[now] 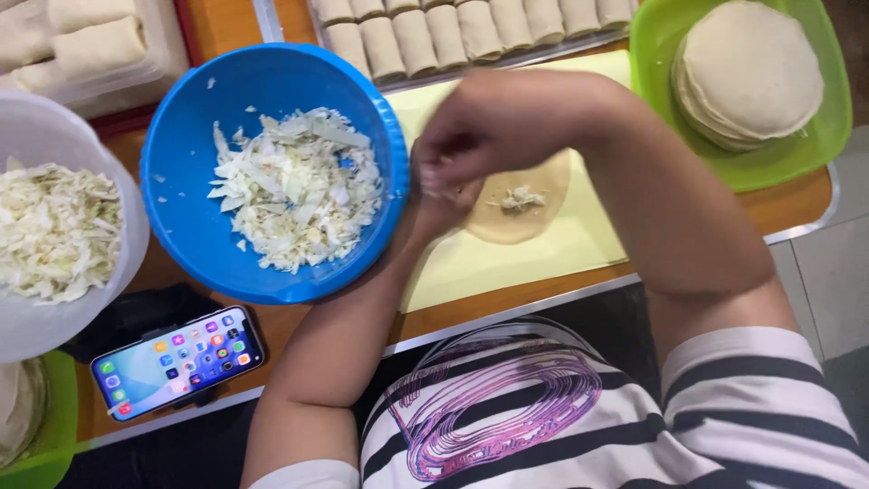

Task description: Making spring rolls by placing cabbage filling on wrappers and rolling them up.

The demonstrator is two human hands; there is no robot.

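One round wrapper [520, 204], flat, axisless

Bright even light, soft shadows, slight motion blur.

Blue bowl [181, 163] of pale green-white cabbage [294, 186]; green tray [778, 158]; yellow mat [525, 254]; beige wrapper [529, 222]; orange-brown counter [797, 204]; white shirt [579, 426] with black stripes and a purple swirl.

wooden table [797, 204], grey tiled floor [828, 281]
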